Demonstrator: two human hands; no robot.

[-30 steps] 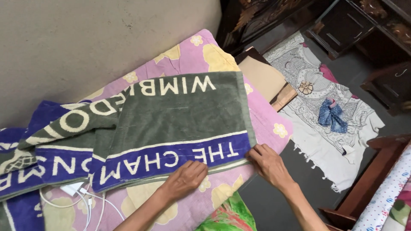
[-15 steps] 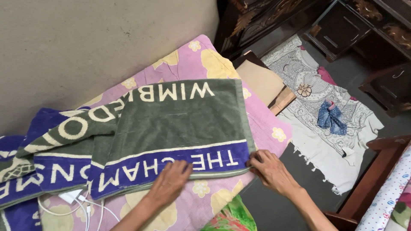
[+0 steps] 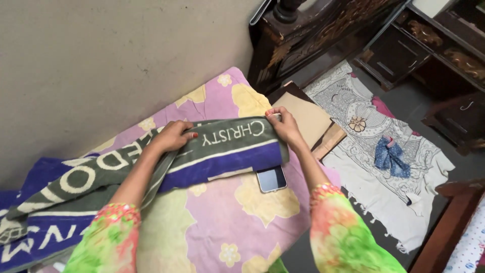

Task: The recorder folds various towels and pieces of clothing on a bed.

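Observation:
A green and purple towel [image 3: 222,151] with pale lettering lies folded lengthwise on a pink flowered sheet [image 3: 237,212]. My left hand [image 3: 172,135] presses the towel's far edge near the wall, and my right hand [image 3: 283,124] grips its far right corner. A phone [image 3: 271,178] lies on the sheet, half tucked under the towel's near edge. The rest of the towel trails off bunched to the left [image 3: 60,187].
A bare wall [image 3: 101,60] runs along the far side. Dark carved wooden furniture [image 3: 313,35] stands beyond the sheet's end. On the floor to the right lie a flat brown board [image 3: 305,114] and a white patterned cloth [image 3: 384,167] with a blue denim bow [image 3: 390,154].
Both hands carried the towel's near edge up and over to the far edge, folding it in half. A phone underneath came into sight. The camera tilted toward the wall.

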